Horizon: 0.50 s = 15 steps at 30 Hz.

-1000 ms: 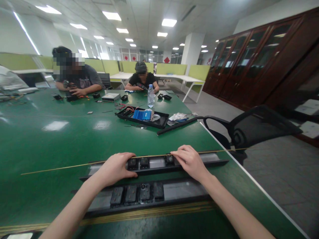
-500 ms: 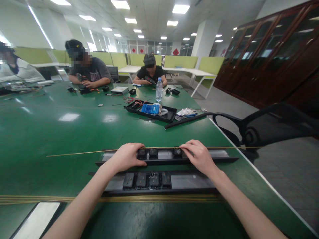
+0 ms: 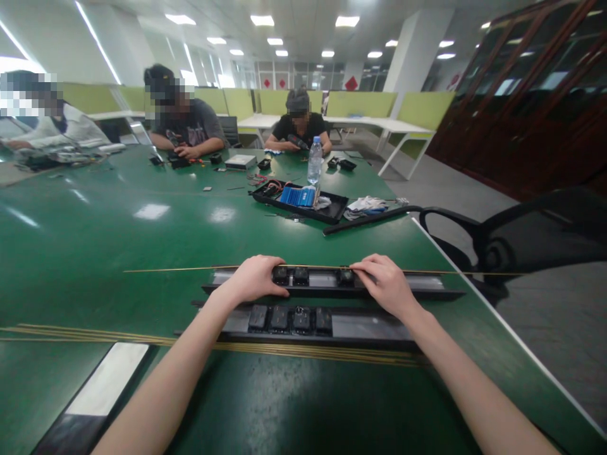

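A long black power-strip housing [image 3: 313, 291] lies across the table, with several black socket blocks [image 3: 300, 276] set in its grey channel. My left hand [image 3: 258, 278] is closed around the housing left of centre, thumb on the near wall and fingers over the far side. Along the far edge runs a thin brass strip [image 3: 165, 270], reaching past both ends of the housing. My right hand [image 3: 386, 281] pinches this strip by the rightmost block. Nearer to me lies a second housing [image 3: 370, 325] with several socket blocks [image 3: 279, 319] side by side.
More brass strips [image 3: 95, 333] lie along the near side, beside a phone-like flat object [image 3: 107, 379]. Farther off are a black tray [image 3: 332, 212] of parts, a water bottle [image 3: 314, 164], gloves [image 3: 367, 206] and a black bar [image 3: 363, 222]. Co-workers sit opposite; a chair [image 3: 535, 234] stands right.
My view has shifted, so the table appears higher and farther right. The brass strip seems to have slid slightly right along the housing. Both hands keep their grips.
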Tool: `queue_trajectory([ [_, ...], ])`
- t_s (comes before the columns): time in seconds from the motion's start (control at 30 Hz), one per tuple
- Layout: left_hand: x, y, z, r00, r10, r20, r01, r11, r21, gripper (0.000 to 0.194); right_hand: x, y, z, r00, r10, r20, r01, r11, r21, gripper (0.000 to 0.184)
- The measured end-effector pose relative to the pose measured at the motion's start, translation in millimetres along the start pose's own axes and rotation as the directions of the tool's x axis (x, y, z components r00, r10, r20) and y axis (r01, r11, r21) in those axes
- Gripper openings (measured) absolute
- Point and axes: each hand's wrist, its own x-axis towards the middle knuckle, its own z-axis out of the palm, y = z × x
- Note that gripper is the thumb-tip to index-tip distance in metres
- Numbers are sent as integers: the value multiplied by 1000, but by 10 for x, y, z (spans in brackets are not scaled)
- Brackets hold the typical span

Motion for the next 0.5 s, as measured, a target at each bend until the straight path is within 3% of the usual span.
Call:
queue_trajectory([
  [0.5,14,-35,28,1000,14,-9,-14,1000,14,70,-7,12,-1,1000,5,1,-5,999,37,18],
])
